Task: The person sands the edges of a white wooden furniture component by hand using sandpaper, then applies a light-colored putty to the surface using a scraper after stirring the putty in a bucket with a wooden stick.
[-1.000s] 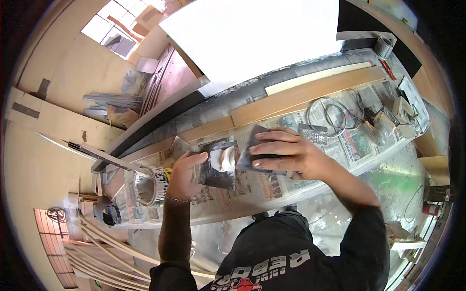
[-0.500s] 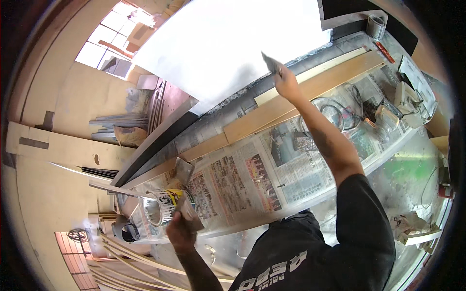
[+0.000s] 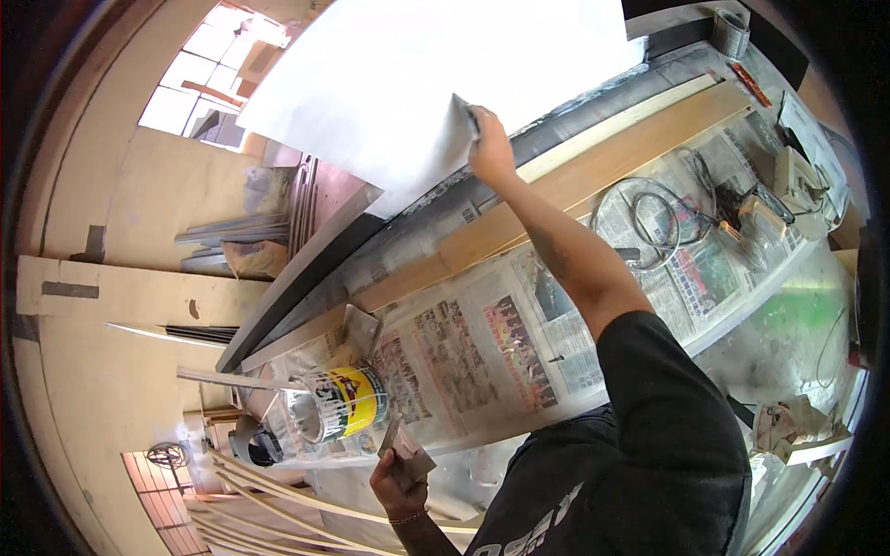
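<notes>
My right hand (image 3: 491, 148) is closed around a dark putty scraper (image 3: 463, 113), whose blade lies at the surface of a large white panel (image 3: 371, 93). Down at the lower left, my left hand (image 3: 397, 482) grips a flat metal scraper (image 3: 405, 454) with whitish smears on it. Just beyond that hand stands a yellow-labelled can (image 3: 352, 398), its rim and side streaked with white. Another square scraper blade (image 3: 361, 330) rests behind the can.
Newspaper (image 3: 445, 361) covers the workbench. A long wooden board (image 3: 593, 176) lies along the panel's lower edge. Coiled cable (image 3: 649, 222) and a red-handled tool (image 3: 749, 83) are on the right. Grey strips (image 3: 236, 232) and pale curved strips (image 3: 306, 503) are at the left.
My right hand has moved left along the white panel with its scraper. My left hand has drawn down and right, away from the can, still holding its scraper.
</notes>
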A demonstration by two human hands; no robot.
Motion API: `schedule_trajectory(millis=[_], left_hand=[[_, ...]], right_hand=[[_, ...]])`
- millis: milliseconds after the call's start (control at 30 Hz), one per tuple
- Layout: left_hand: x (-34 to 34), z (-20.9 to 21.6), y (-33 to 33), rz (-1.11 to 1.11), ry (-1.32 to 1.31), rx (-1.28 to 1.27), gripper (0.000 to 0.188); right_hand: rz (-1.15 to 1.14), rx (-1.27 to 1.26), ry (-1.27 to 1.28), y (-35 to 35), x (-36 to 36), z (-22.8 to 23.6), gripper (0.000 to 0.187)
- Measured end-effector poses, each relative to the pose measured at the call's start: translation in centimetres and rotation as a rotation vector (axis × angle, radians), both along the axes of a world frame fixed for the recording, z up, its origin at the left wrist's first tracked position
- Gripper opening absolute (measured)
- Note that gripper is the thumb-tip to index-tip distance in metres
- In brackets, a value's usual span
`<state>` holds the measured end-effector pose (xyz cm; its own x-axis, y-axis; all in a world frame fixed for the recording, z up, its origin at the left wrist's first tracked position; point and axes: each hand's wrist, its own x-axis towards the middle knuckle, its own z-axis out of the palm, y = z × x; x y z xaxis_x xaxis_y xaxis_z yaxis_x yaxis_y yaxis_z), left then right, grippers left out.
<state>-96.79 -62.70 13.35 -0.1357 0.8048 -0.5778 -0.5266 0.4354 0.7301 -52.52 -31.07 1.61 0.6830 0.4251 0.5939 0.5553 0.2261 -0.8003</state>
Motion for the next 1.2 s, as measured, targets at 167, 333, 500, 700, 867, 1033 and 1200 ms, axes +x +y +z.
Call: schedule_trajectory(millis=[167,333,500,700,867,1033,1200], left_hand=[[-2.8,-2.4,1.9,-0.199,-0.12,0.001,0.033],[-1.2,-1.5,3.7,-0.01,-0.019,-0.095,0.026],[-5.4,-3.1,5.4,-0.191,-0.083,-0.071,0.029],[-7.5,-3.8,7.5,-0.211,-0.145,-0.102,0.034],[-8.9,-3.4,8.1,-0.225,-0.131,-0.14,0.041],[-11.8,-3.7,7.4,-0.215,-0.145,-0.126,0.046],[-12.3,-2.9,6.1,-0.172,-0.161,-0.113,0.047]], right_hand=[[-0.171,0.015,0.061,-1.8,6.5,1.8,0.06],[-0.188,0.023,0.086,-0.1,5.5,2.8,0.059],[-0.176,0.028,0.05,1.3,0.2,2.7,0.061],[-0.167,0.043,-0.016,3.3,-5.4,2.4,0.064],[-0.189,0.104,-0.022,5.3,-10.8,2.1,0.062],[-0.166,0.075,-0.048,7.1,-17.3,1.7,0.064],[-0.16,0.141,-0.064,9.2,-22.9,2.4,0.064]])
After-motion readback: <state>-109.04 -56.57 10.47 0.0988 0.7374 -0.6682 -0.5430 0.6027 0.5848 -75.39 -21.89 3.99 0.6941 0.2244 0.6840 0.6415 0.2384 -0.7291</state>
